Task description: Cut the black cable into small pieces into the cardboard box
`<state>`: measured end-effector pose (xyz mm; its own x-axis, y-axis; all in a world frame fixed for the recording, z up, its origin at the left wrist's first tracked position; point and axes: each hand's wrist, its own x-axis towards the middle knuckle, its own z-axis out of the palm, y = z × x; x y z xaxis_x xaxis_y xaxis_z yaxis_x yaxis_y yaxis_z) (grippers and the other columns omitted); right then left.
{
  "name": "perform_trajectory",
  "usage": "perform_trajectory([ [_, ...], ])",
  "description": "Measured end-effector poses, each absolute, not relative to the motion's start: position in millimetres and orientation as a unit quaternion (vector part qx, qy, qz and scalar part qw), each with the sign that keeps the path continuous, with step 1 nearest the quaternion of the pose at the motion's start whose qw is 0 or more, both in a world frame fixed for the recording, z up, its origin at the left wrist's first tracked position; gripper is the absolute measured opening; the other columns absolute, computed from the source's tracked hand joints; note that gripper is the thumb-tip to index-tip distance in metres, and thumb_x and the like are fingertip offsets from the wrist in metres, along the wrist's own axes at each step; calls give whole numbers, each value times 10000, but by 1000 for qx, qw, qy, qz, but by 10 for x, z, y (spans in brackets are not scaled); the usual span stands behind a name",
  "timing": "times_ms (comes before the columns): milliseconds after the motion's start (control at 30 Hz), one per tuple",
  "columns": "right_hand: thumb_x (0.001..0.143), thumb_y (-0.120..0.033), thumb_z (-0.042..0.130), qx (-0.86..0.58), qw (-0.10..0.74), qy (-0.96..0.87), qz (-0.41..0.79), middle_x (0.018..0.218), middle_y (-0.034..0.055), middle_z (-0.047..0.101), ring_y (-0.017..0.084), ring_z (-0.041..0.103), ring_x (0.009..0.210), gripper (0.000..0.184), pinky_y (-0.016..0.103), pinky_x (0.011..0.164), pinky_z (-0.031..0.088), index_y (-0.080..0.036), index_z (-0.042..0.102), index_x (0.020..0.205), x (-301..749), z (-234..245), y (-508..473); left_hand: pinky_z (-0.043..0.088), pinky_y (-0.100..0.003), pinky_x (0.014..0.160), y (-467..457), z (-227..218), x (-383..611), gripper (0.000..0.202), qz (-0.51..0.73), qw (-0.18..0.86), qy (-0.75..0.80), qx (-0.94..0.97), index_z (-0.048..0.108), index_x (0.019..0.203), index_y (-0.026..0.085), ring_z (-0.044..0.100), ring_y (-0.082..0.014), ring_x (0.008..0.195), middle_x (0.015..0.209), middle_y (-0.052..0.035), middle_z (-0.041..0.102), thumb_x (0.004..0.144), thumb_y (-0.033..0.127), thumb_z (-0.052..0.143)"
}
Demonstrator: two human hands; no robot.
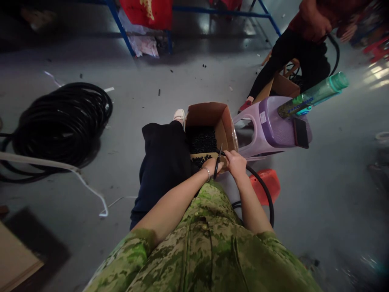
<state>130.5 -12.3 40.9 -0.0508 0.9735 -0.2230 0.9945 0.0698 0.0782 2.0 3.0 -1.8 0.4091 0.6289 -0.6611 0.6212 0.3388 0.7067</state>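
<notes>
My left hand (214,165) is closed round the black handles of a pair of scissors (218,161), blades pointing up over an open cardboard box (226,121). My right hand (235,161) grips a black hose (263,190) that loops down past my right side. The hose end sits at the scissor blades above the box. Inside the box lies a heap of small black cut pieces (203,142). A bracelet circles my left wrist.
A large coil of black hose (60,121) lies on the grey floor at left, with a white strap (54,165) across it. A purple plastic stool (273,127) carrying a green bottle (313,95) stands right of the box. Another person (304,44) sits beyond it.
</notes>
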Motion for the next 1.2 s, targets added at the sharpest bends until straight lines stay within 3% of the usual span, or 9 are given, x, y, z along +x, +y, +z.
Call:
perform_trajectory([
  [133,967,-333,462,670,111,732,-41,1015,77,645,177,564,911,310,264,705,324,-271,634,1218,1316,439,-100,545,-299,687,29,1,12,471,-6,611,538,580,682,663,112,657,-172,587,671,-112,699,895,386,378],
  [467,983,-337,425,702,97,705,-32,1004,74,649,177,569,890,329,267,677,312,-256,621,1235,1330,367,-119,512,-219,516,11,131,-10,436,17,648,543,534,624,629,112,599,-117,436,525,-55,624,900,372,403],
  [800,966,-319,457,646,104,756,-34,969,66,651,186,556,910,291,272,719,318,-249,664,1159,1330,468,-73,531,-243,607,21,134,-9,401,-6,599,559,573,674,662,125,637,-140,538,629,-76,687,889,337,420],
  [1200,961,-323,465,685,88,723,-28,994,78,649,188,557,904,313,269,721,319,-245,646,1204,1336,392,-114,511,-242,533,29,140,-8,442,14,607,572,551,667,684,110,619,-142,472,598,-79,664,892,400,406],
])
